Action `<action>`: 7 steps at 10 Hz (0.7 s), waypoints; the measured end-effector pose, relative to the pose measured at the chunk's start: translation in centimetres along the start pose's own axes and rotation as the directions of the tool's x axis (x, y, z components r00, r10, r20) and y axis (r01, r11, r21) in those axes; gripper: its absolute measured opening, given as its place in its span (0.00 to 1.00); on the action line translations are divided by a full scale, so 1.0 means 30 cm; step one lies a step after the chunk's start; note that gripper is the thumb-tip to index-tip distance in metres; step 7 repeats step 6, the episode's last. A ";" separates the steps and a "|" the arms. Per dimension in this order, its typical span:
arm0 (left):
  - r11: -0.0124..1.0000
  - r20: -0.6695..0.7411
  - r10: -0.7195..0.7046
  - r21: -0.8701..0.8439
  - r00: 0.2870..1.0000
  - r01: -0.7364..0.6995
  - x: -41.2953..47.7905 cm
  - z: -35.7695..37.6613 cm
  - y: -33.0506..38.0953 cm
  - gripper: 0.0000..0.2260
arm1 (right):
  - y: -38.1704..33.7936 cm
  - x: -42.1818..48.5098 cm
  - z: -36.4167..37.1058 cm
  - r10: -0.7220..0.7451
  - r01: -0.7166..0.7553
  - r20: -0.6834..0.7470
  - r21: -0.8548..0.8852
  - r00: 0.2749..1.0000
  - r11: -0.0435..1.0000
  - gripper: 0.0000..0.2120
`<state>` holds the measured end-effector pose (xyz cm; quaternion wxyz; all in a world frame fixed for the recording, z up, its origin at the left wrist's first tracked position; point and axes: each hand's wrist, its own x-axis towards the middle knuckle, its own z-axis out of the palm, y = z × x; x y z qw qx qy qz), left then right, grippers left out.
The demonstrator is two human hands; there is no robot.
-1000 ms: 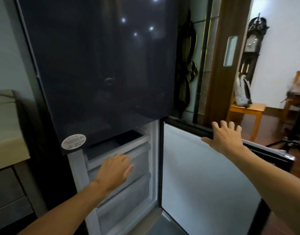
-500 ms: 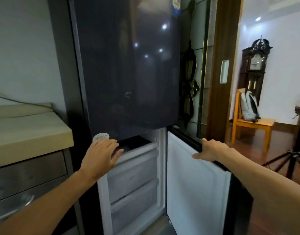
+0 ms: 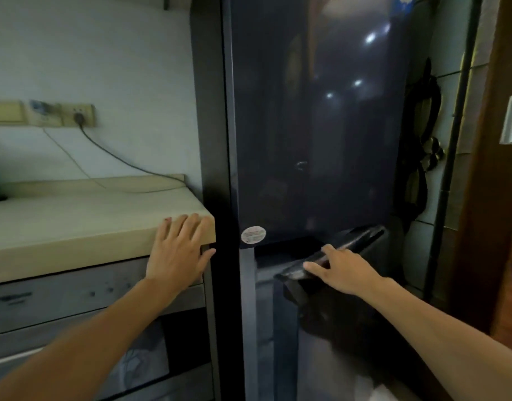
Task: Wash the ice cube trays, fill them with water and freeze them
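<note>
The ice cube trays were nowhere in sight; the freezer door (image 3: 360,241), a dark blur standing slightly ajar, covered its compartment. The right grip (image 3: 343,270) lay flat on that door's top edge, fingers straight, holding nothing. The left grip (image 3: 178,253), fingers spread, rested against the counter (image 3: 75,224) corner beside the fridge (image 3: 312,125). A cord (image 3: 118,160) hung from a wall socket (image 3: 78,114).

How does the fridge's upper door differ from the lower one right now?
The upper door is shut; the lower door stands ajar, with a dark gap behind its top edge. Nothing touches the upper door; the right hand rests on the lower door's top edge. The upper door bears a round sticker; none shows on the lower door. Both are dark and glossy.
</note>
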<state>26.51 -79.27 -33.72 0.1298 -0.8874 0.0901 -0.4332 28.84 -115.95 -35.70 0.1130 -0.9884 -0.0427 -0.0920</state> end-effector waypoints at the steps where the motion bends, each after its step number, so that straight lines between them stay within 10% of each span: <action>1: 0.999 -0.038 0.008 0.035 0.999 -0.006 0.000 0.020 0.006 0.32 | -0.067 0.049 0.118 -0.137 0.135 -0.056 -0.030 0.989 0.990 0.41; 7: 1.000 -0.144 -0.015 -0.001 0.989 0.015 0.010 0.076 0.014 0.31 | -0.167 0.150 0.252 -0.204 0.193 -0.056 -0.164 0.977 0.967 0.44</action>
